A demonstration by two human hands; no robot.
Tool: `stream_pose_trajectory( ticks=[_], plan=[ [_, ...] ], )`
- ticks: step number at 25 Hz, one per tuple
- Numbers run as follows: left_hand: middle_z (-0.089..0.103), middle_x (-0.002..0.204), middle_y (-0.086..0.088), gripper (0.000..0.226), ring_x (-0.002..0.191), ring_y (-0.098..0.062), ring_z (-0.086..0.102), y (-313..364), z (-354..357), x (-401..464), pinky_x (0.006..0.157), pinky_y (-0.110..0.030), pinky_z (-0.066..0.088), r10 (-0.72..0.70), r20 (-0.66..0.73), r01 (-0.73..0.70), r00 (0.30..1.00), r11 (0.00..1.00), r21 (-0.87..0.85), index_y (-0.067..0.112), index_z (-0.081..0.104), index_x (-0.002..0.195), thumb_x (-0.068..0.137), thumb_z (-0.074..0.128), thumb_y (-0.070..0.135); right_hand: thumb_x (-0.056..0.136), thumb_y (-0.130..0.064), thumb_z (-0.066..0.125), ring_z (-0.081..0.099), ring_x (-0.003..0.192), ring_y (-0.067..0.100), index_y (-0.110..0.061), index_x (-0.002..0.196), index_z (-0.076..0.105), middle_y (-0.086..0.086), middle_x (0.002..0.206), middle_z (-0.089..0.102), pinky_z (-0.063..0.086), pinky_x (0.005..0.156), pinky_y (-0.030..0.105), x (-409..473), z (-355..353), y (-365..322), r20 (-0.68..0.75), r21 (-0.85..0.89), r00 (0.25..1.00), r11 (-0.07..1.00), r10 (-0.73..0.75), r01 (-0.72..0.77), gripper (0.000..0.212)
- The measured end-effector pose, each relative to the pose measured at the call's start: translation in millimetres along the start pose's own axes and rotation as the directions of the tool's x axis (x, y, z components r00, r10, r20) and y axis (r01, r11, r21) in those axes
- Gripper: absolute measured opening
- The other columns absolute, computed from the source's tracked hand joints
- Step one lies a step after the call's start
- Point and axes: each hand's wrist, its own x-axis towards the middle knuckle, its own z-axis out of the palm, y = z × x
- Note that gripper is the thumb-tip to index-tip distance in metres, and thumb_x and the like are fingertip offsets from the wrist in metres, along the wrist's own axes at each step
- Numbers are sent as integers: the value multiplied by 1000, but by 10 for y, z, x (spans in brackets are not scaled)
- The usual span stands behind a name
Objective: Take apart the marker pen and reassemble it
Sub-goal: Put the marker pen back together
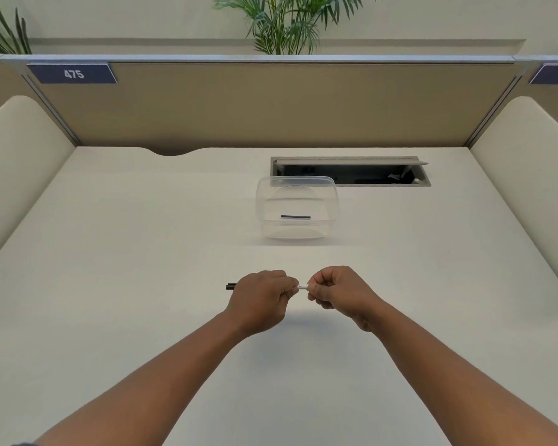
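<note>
I hold the marker pen [302, 287] level above the desk, between both hands. A short white stretch of its barrel shows in the gap between them, and its black end [230, 286] sticks out to the left of my left hand [261, 300]. That hand is closed around the barrel. My right hand [337, 292] pinches the pen's right end with its fingertips; what lies under those fingers is hidden. A thin dark rod-shaped part [295, 217] lies inside the clear plastic container [333, 201] farther back on the desk.
The white desk [142, 252] has padded side panels left and right and a tan partition behind, labelled 475. An open cable hatch [350, 171] sits in the desk just behind the container. Plants stand beyond the partition.
</note>
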Motion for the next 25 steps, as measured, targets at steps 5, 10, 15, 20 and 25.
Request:
stream_pose_trajectory(
  ticks=[5, 10, 15, 20, 25],
  plan=[
    [61, 80, 6, 23, 77, -20, 54, -50, 24, 25, 65, -39, 51, -21, 169, 33, 985, 997, -71, 25, 70, 102, 103, 48, 34, 92, -13, 69, 58, 63, 9, -11, 86, 76, -1, 75, 74, 50, 64, 24, -18, 12, 98, -15, 10, 1000, 1000, -13, 13, 9],
    [72, 101, 7, 27, 93, -22, 60, -186, -4, 69, 84, -42, 49, -141, 147, 150, 979, 987, -52, 29, 69, 118, 102, 49, 39, 90, -10, 71, 56, 63, 13, -9, 84, 75, 1, 73, 74, 49, 64, 27, 20, -24, 158, -140, 38, 990, 999, -3, 9, 7],
    [67, 112, 5, 26, 97, -17, 60, -387, -19, 31, 85, -36, 48, -558, 167, 574, 813, 718, -395, 26, 65, 116, 104, 46, 41, 90, -7, 71, 54, 60, 13, -8, 84, 74, 2, 71, 71, 48, 62, 26, 73, -155, 215, -231, 88, 973, 996, -4, 25, 6],
    [69, 77, 3, 30, 62, -14, 54, -487, -60, 61, 56, -23, 40, -643, 427, 728, 636, 316, -608, 17, 74, 95, 102, 54, 39, 90, -7, 71, 54, 62, 14, -8, 88, 74, 0, 70, 69, 49, 63, 26, 153, -223, 254, -235, 129, 972, 991, -2, 33, 4],
    [72, 80, 9, 14, 66, -8, 54, -551, -20, 69, 62, -14, 44, -609, 371, 669, 701, 380, -639, 22, 78, 98, 98, 64, 25, 89, -10, 73, 57, 67, 14, -14, 90, 75, -3, 71, 67, 52, 68, 28, 237, -273, 312, -218, 105, 976, 994, 14, 9, 4]
  ],
)
